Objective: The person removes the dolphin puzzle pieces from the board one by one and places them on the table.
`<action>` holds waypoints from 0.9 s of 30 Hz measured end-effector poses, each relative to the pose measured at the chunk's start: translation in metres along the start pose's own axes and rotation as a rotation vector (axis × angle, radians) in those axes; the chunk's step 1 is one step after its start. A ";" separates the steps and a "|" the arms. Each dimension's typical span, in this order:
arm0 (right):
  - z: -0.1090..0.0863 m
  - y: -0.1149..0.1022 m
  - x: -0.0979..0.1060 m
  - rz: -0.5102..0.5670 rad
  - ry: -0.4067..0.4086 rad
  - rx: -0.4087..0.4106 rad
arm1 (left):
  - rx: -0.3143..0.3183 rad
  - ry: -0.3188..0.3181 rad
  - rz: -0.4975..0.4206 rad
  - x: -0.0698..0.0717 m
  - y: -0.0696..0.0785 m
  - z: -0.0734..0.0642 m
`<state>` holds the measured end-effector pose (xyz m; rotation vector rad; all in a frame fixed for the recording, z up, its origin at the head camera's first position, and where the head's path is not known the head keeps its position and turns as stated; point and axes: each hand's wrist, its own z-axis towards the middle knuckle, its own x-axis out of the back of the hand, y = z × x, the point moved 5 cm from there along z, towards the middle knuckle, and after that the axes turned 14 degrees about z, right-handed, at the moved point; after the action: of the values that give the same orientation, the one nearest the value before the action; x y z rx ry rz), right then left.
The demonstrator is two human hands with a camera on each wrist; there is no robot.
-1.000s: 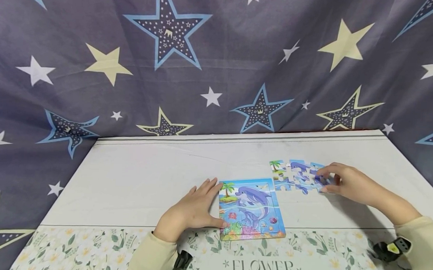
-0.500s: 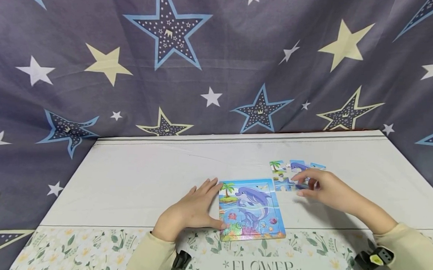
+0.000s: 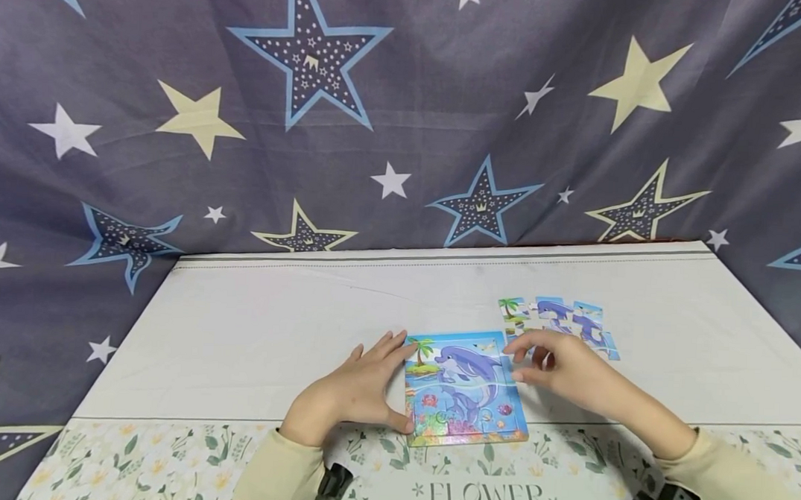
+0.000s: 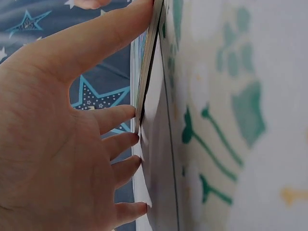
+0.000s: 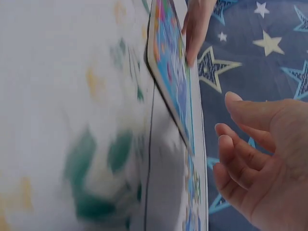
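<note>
A square jigsaw puzzle (image 3: 465, 383) with a dolphin picture lies flat on the table, its picture filled in. My left hand (image 3: 350, 389) rests at its left side, fingers spread, thumb and fingertips touching the edge. In the left wrist view the thumb (image 4: 103, 41) lies against the thin board edge. My right hand (image 3: 566, 365) hovers by the puzzle's upper right edge, fingers loosely bent and holding nothing. The right wrist view shows a gap between its thumb (image 5: 255, 113) and the puzzle. Behind that hand lies a second set of dolphin puzzle pieces (image 3: 552, 307), partly covered by it.
The white table top (image 3: 290, 320) has a floral band (image 3: 163, 456) with the word FLOWER along the front. A dark curtain (image 3: 406, 116) printed with stars hangs behind the back edge.
My right hand has moved left from the loose puzzle pieces to the right edge of the puzzle, uncovering the right-hand pieces. The left hand has stayed nearly still.
</note>
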<state>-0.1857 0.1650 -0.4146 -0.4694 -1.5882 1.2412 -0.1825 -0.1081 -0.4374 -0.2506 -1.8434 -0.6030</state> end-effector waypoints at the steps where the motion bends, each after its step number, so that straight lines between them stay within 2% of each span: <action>1: 0.000 -0.002 -0.003 0.007 -0.002 0.001 | 0.000 -0.001 0.000 0.000 0.000 0.000; 10: 0.003 -0.015 -0.032 0.056 -0.017 0.005 | 0.004 -0.003 0.008 0.000 0.000 0.001; 16: 0.006 -0.019 -0.049 0.111 -0.044 -0.022 | 0.012 0.001 0.005 0.000 0.000 0.002; 27: 0.015 -0.024 -0.074 0.124 -0.071 0.007 | 0.015 -0.005 0.008 0.000 0.000 0.003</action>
<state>-0.1624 0.0906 -0.4275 -0.5310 -1.6344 1.3693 -0.1850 -0.1067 -0.4383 -0.2500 -1.8504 -0.5837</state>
